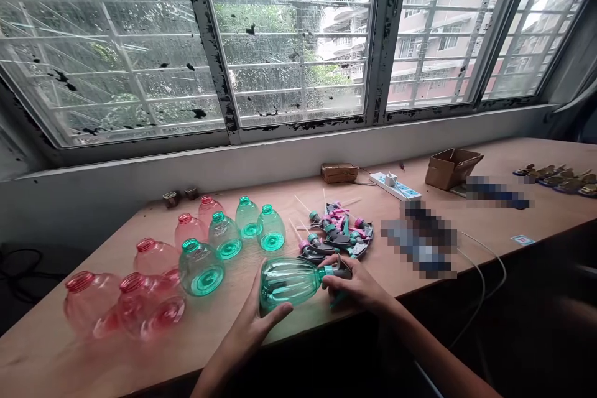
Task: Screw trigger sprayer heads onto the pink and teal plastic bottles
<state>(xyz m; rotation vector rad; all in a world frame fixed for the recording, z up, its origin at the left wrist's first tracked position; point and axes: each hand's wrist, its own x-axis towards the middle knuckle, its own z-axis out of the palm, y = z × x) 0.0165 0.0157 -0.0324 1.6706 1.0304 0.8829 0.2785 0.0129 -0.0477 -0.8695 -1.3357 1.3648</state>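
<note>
A clear green spray bottle lies tilted on its side in the air near the table's front edge, its neck toward the right. My left hand is wrapped around the base end of it. At the neck, my right hand grips a dark spray head with a green collar, which meets the bottle's mouth; whether it is fully seated I cannot tell. Just behind my right hand lies a pile of spray heads in grey, pink and green, with thin tubes sticking out.
Several green bottles and several pink bottles without heads stand on the left of the wooden table. Behind are a small brown box, a white power strip and an open carton. A cable hangs over the front edge.
</note>
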